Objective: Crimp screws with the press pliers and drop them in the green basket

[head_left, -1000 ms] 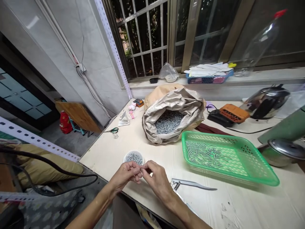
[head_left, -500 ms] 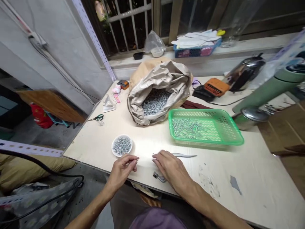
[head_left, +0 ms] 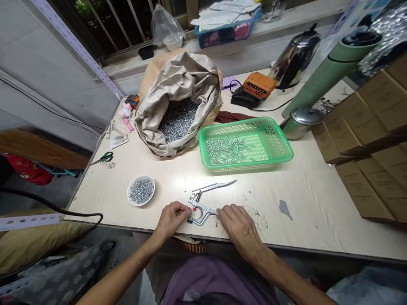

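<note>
Silver hand pliers (head_left: 206, 213) with a C-shaped jaw, a spring and a red tip lie on the table near its front edge, handles spread apart. My right hand (head_left: 238, 224) has its fingers closed over the end of the lower handle. At the jaw, my left hand (head_left: 171, 218) is closed in a pinch; whatever sits between thumb and forefinger is too small to name. To the left stands a white bowl (head_left: 129, 195) full of small metal pins. Similar pins lie in a green plastic basket (head_left: 276, 148) behind the pliers.
A large paper sack (head_left: 151, 106) of metal pins stands open at the back. Scissors (head_left: 106, 156) lie at the left edge. An orange charger (head_left: 259, 84), a green flask (head_left: 324, 80) and cardboard boxes (head_left: 359, 131) occupy the right. A grey scrap (head_left: 285, 209) lies on the table.
My left hand has moved right, up to the jaw of the pliers. My right hand has shifted to the lower handle, uncovering the pliers. The camera view has turned right and down.
</note>
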A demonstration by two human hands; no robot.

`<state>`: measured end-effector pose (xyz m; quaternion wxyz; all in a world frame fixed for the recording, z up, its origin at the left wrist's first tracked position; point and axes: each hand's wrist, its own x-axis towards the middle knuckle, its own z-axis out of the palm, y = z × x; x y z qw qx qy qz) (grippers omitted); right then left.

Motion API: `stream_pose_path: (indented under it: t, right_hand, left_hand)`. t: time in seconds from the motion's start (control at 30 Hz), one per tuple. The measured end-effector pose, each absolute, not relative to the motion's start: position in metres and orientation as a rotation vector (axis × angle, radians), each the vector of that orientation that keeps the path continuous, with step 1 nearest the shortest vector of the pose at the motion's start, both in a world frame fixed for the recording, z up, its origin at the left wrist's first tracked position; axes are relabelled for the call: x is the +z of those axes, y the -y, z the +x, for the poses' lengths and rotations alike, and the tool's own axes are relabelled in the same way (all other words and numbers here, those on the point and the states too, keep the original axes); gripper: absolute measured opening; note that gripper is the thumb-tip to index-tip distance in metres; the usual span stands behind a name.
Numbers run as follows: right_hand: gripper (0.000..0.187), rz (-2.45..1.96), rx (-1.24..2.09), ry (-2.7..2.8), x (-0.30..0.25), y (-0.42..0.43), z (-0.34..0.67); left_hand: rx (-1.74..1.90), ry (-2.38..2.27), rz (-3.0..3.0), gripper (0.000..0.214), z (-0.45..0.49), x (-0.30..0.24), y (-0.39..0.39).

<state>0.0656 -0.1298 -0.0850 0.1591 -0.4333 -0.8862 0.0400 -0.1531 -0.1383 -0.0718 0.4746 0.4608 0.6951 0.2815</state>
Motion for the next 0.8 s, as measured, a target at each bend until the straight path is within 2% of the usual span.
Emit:
stream_pose_path:
  t: [0.43,0.8]
  right_hand:
    - [0.023,-1.217,0.02,2.458,-0.091,0.131,0.063]
    - [0.019,-1.217,0.052,2.495,-0.093,0.129,0.064]
  left_hand:
    - [0.371,-1.796,1.204,0.017,-0.148,-0.066,0.13]
    - [0.139,-1.762,1.235,0.019,-0.148,-0.062,0.124]
